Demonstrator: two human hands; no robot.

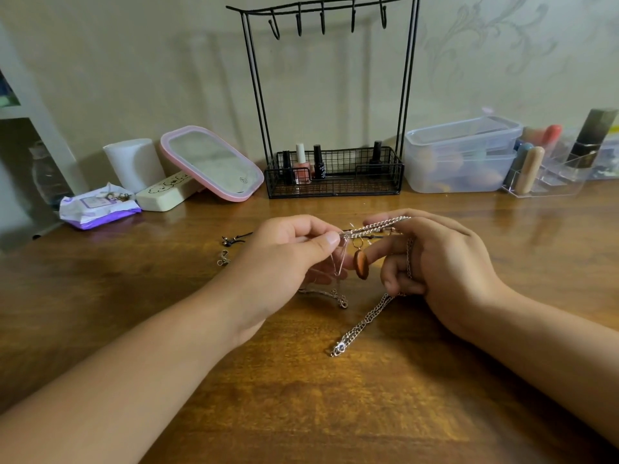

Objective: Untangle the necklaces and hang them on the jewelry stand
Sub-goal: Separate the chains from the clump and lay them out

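Observation:
My left hand [284, 259] pinches the tangled necklaces at a knot between thumb and forefinger, just above the wooden table. My right hand [435, 262] holds the silver link chain [378, 225], which runs over its fingers and trails down to the table, ending at a clasp [336, 349]. An orange-brown oval pendant [361, 264] dangles on a ring between the two hands. A thinner chain [330, 294] lies under my left hand. The black wire jewelry stand [330, 95] stands behind, its several hooks [322, 23] bare.
The stand's basket [335, 189] holds nail polish bottles. A pink-framed mirror [214, 162], a white cup [134, 164], a wipes pack [98, 205] and a cream case [165, 192] stand at left. Clear plastic boxes [462, 155] and a cosmetics organiser [549, 172] stand at right. Small dark clasps [231, 241] lie left of my hands.

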